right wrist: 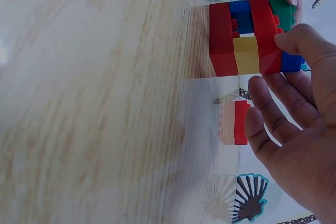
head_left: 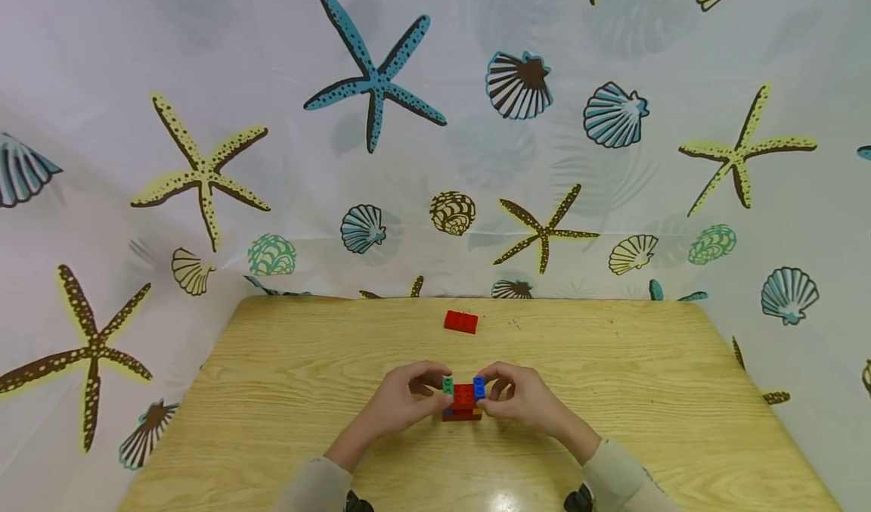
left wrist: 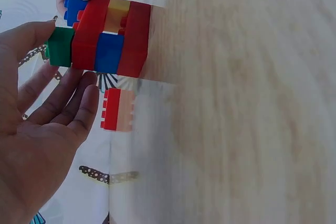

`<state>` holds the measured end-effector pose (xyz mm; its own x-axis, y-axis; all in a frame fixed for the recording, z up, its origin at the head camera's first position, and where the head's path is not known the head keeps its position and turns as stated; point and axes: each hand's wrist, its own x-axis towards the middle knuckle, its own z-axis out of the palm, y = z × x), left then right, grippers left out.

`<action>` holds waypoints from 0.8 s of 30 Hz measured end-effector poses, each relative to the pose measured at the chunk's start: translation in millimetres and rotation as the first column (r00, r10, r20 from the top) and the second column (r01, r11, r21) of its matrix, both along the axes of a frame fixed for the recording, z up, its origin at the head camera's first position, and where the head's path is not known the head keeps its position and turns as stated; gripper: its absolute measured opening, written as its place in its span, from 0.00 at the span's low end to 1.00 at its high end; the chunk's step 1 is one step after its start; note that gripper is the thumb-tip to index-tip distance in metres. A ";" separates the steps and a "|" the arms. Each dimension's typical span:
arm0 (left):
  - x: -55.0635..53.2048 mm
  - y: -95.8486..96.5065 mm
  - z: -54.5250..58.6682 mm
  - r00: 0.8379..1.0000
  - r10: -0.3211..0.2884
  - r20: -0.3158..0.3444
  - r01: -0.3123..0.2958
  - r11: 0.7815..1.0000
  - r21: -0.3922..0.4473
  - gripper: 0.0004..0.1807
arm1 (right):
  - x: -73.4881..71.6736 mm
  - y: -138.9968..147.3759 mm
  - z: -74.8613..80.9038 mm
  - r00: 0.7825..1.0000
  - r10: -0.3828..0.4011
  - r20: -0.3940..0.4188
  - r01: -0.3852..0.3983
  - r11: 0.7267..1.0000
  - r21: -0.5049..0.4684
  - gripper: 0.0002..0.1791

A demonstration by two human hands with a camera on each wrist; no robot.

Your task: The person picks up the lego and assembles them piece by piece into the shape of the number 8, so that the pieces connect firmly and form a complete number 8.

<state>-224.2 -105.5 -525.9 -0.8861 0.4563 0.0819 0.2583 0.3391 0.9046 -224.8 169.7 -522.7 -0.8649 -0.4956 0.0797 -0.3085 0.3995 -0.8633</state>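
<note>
A small stack of toy building bricks stands on the table between both hands. Its base is a red brick [right wrist: 222, 40]; above it sit a yellow brick [right wrist: 247, 54] and a lower blue brick [left wrist: 109, 53] with a gap between them. Another red brick [head_left: 463, 396] lies across these. On top, a green brick [head_left: 447, 385] is at the left end and an upper blue brick [head_left: 479, 387] at the right. My left hand [head_left: 404, 400] pinches the green brick between thumb and index finger. With thumb and fingertips, my right hand [head_left: 524, 400] pinches the upper blue brick.
Beyond the stack, a loose red brick [head_left: 461, 321] lies near the back edge of the wooden table [head_left: 306, 361]. A white cloth [head_left: 435, 149] printed with starfish and shells hangs behind the table and along its sides.
</note>
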 end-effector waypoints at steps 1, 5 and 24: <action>0.4 0.1 -0.8 1.000 0.001 0.000 -0.001 1.000 0.013 0.23 | -0.1 -0.3 -0.1 1.000 0.000 -0.003 0.000 1.000 0.002 0.16; 1.6 0.8 -3.4 1.000 0.005 -0.006 -0.005 0.999 0.046 0.21 | 0.0 0.1 1.7 1.000 0.005 -0.009 -0.005 1.000 0.024 0.17; 3.9 -0.1 -6.6 1.000 0.011 -0.013 -0.010 0.999 0.052 0.22 | -28.0 8.5 3.4 0.988 -0.036 -0.147 0.060 0.984 0.167 0.22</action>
